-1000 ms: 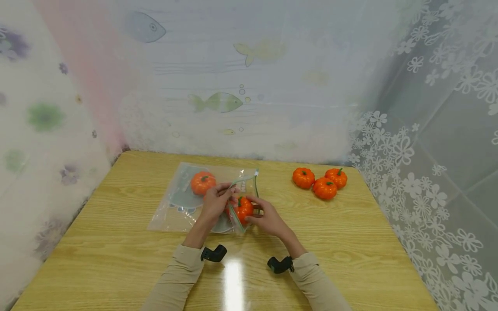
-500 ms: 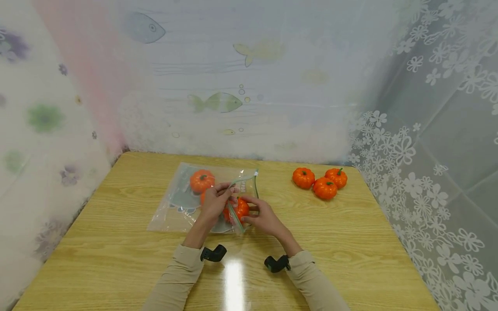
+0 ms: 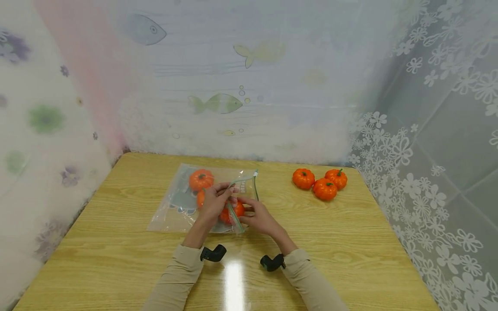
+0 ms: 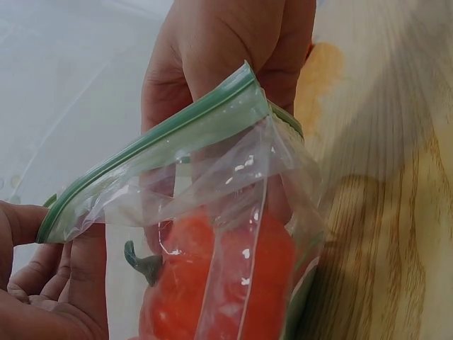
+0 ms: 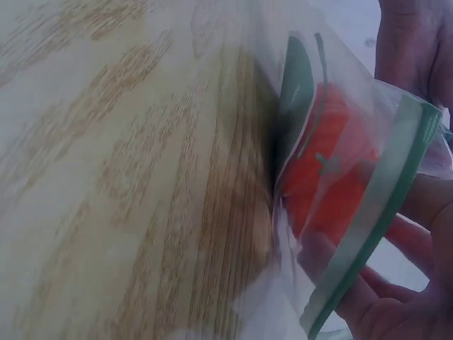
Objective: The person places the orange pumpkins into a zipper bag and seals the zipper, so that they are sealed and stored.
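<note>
A clear zip bag (image 3: 163, 218) with a green seal lies flat on the table, its mouth facing right. My left hand (image 3: 213, 202) pinches the upper edge of that mouth between thumb and finger. Reaching through the opening, my right hand (image 3: 260, 217) grips a small orange pumpkin (image 4: 180, 283) with a green stem, fingertips inside the bag. In the right wrist view the plastic covers the fingers (image 5: 322, 258) around the pumpkin. Deeper in the bag sit another pumpkin (image 3: 201, 179) and one more, partly hidden behind my left hand.
Three more orange pumpkins (image 3: 325, 189) stand grouped at the table's back right. The wooden table (image 3: 350, 250) meets a patterned curtain (image 3: 292, 108) along its back edge.
My right hand has moved left, pushing the pumpkin deeper into the bag. The pumpkins inside have shifted slightly left. My left hand has stayed at the bag's mouth.
</note>
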### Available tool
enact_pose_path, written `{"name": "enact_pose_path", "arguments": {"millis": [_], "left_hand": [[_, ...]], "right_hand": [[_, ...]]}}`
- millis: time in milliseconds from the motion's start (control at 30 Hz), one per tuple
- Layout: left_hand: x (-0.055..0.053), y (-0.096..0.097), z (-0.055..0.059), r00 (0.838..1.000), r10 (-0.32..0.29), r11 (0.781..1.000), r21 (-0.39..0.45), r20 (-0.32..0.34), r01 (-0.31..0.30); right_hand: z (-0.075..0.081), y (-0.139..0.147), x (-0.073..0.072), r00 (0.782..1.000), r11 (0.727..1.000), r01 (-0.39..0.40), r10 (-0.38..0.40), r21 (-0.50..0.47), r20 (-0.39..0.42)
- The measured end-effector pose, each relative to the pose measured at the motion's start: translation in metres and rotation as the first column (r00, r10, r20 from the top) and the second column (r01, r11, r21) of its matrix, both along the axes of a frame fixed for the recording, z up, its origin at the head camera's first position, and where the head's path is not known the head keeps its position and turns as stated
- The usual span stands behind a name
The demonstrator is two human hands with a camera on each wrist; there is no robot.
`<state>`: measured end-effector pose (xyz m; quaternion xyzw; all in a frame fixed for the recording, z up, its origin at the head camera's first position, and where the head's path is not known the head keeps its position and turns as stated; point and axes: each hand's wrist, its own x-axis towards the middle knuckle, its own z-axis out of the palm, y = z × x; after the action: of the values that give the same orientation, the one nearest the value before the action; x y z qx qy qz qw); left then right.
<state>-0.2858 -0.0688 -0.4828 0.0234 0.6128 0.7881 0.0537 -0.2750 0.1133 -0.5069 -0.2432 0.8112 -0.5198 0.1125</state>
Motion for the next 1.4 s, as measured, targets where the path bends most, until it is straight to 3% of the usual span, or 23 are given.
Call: {"name": "enact_pose_path", "arguments": {"millis": [367, 700, 967, 1133, 1400], "left_hand": [[0.000, 0.000, 0.000, 1.000, 0.017, 1.000, 0.004, 0.020, -0.017], [0.000, -0.001, -0.001, 1.000, 0.009, 1.000, 0.015, 0.005, -0.010], [-0.001, -0.003, -0.001, 1.000, -0.012, 0.999, 0.050, 0.001, 0.012], [-0.001, -0.004, -0.001, 1.000, -0.014, 1.000, 0.028, -0.002, 0.014], [-0.001, -0.006, -0.003, 1.000, -0.028, 1.000, 0.009, -0.013, 0.028]], "right_hand": [[0.004, -0.001, 0.003, 1.000, 0.999, 0.016, -0.015, 0.032, -0.009], [0.015, 0.022, 0.012, 0.986, 0.988, 0.155, -0.155, -0.013, -0.053], [0.011, 0.053, 0.010, 0.950, 0.954, 0.278, -0.291, -0.114, -0.117], [0.004, 0.072, 0.010, 0.935, 0.929, 0.340, -0.351, -0.144, -0.058], [-0.006, 0.093, 0.013, 0.921, 0.914, 0.388, -0.391, -0.120, -0.001]]}}
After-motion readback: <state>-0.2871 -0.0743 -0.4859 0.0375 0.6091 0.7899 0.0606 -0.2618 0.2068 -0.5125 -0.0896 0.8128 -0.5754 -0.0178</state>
